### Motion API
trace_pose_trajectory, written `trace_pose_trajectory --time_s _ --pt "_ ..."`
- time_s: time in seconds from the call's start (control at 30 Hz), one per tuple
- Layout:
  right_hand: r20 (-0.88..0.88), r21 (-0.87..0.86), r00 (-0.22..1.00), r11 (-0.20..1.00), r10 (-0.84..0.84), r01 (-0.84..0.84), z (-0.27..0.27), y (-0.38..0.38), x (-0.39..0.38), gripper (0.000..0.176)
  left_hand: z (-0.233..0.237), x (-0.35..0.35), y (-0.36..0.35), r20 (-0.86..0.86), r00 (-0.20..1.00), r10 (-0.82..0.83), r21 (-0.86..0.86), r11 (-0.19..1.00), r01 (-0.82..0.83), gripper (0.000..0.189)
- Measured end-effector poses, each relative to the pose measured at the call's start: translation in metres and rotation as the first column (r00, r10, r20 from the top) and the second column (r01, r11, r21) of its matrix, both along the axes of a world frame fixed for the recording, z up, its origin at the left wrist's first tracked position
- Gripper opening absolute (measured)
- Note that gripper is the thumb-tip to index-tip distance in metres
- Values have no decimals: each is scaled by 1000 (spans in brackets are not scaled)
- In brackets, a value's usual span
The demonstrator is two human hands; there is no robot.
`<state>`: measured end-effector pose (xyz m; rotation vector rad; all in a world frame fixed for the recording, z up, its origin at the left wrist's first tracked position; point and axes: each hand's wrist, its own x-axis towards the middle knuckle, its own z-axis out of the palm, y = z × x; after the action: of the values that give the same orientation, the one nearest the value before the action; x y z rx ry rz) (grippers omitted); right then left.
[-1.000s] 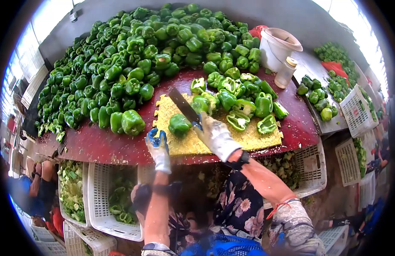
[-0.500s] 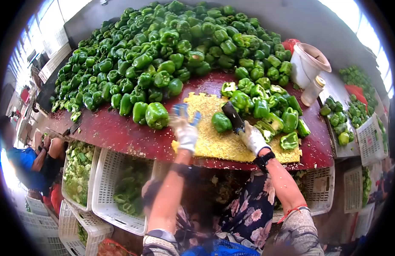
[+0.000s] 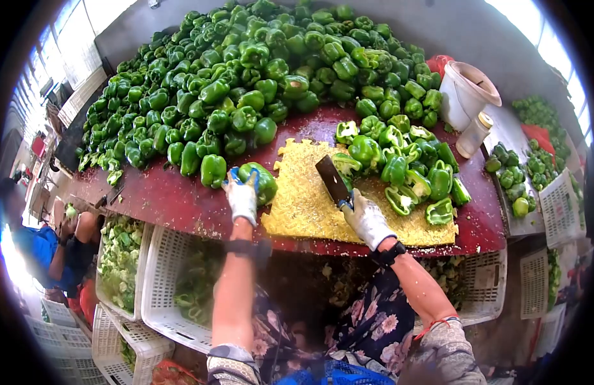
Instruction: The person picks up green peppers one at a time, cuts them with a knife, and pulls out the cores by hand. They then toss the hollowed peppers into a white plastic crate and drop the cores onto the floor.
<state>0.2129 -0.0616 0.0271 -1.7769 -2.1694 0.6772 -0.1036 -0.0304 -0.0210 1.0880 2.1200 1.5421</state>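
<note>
My left hand [image 3: 241, 197], in a white glove with blue fingertips, has its fingers around the side of a whole green bell pepper [image 3: 263, 184] at the left edge of the yellow mat [image 3: 303, 215]. In my gloved right hand [image 3: 366, 220] is a knife with a broad dark blade [image 3: 332, 181], tilted up to the left over the mat. Just beyond the blade lies an opened bell pepper [image 3: 346, 164] with its pale inside showing. Cut bell peppers [image 3: 403, 199] crowd the mat's right side. Another whole pepper [image 3: 213, 171] rests left of my left hand.
A large heap of green peppers [image 3: 207, 96] covers the back of the red table [image 3: 175, 199]. A white bucket [image 3: 460, 99] and a jar [image 3: 473, 136] stand at the right. White crates [image 3: 162, 282] sit below the front edge. Another person [image 3: 43, 250] sits at the left.
My left hand has moved left from the mat onto a whole pepper, which has shifted right. The pepper by the knife is now opened and farther back. The knife has moved left.
</note>
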Motion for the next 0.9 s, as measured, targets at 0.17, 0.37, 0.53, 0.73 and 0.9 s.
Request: trace_pose_trajectory --time_s 0.17,0.37,0.53,0.73,0.9 --pt "5 -114 999 993 -38 38 -6 5 4 62 12 44 -16 22 1000 1 -30 1000 0 64" --pt "-55 -145 996 988 -66 57 12 1 -1 55 20 112 -30 54 995 -89 -129 987 95 80" --pt "-24 138 999 989 -41 44 49 -21 -5 52 -37 117 -22 309 945 -106 -5 994 113 86" --pt "233 323 967 930 104 -178 70 -35 -24 41 -38 101 -44 497 866 -44 122 992 -19 48" --pt "232 193 935 930 267 -314 -20 -11 -32 35 -49 105 -42 -14 985 -174 -18 985 174 48"
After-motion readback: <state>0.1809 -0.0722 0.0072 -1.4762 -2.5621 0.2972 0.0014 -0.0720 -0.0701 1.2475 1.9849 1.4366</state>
